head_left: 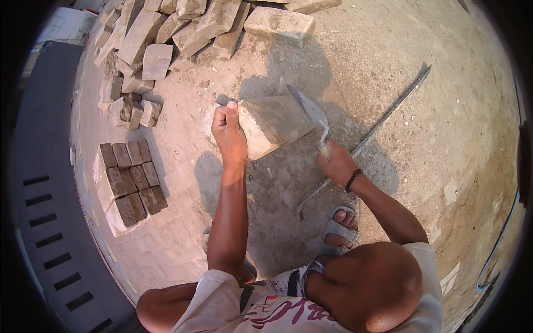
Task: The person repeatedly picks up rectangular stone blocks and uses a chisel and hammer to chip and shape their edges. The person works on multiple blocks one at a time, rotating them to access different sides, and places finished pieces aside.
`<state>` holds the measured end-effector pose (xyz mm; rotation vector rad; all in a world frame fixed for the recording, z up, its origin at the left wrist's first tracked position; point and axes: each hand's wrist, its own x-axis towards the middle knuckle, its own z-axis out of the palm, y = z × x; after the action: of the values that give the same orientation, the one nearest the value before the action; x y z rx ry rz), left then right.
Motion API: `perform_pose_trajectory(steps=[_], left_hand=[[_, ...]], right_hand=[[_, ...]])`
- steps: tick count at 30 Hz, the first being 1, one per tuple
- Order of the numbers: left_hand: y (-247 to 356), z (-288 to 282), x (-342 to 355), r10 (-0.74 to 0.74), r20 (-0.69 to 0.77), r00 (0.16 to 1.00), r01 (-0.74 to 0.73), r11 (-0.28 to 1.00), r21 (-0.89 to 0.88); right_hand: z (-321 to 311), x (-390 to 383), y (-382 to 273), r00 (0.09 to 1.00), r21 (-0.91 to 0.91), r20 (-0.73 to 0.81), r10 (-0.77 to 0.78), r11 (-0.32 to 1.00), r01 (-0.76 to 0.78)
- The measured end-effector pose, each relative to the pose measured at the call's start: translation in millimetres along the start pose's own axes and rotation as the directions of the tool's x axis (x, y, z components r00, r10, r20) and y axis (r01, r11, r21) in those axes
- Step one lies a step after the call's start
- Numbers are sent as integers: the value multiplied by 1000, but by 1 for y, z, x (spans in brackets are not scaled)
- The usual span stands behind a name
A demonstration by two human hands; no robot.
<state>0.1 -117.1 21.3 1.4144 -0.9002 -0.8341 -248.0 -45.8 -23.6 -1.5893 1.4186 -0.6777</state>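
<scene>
**A:** What fills the frame, starting with the biggest thing?

**B:** Dusty concrete ground [422, 166] covers most of the view, seen from above. Along the left edge runs a dark grey strip [44, 194] with short black slots.

**A:** And after that?

**B:** A loose heap of pale stone bricks [166, 33] crosses the upper left and top centre. Below it, at middle left, a small neat stack of darker bricks [130, 180] sits in rows.

**A:** Where is the person?

**B:** Crouched at the bottom centre, knees bare, with both forearms reaching up toward the middle. A sandalled foot [341, 225] shows at lower right of centre.

**A:** What are the hands doing?

**B:** At the centre, the left hand [229, 133] is closed in a fist around the left end of a pale brick [275, 125], which is tilted off the ground. The right hand [335, 165], wearing a dark bead bracelet [353, 180], is clenched on the handle of a trowel [311, 111]. Its pointed blade lies against the upper right face of the brick.

**A:** Anything smaller?

**B:** A long thin metal bar [383, 119] lies diagonally on the ground, from upper right down to the centre, passing behind the right hand.
</scene>
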Motion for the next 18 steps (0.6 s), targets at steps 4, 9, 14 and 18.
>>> perform_pose_trajectory(steps=[4, 9, 14, 18], left_hand=[[-2, -11, 5, 44, -23, 999, -43, 999, 32], [-2, 8, 4, 7, 33, 999, -6, 999, -37], [0, -2, 8, 23, -3, 1000, -22, 999, 40], [2, 2, 6, 16, 32, 999, -16, 1000, 5]], right_hand=[[-19, 13, -28, 998, 125, -61, 30, 992, -22], [10, 23, 66, 990, -280, -62, -124, 955, 102], [-18, 3, -33, 989, 325, -136, 63, 945, -15], [-14, 15, 9, 982, 77, 87, 166, 982, -173]])
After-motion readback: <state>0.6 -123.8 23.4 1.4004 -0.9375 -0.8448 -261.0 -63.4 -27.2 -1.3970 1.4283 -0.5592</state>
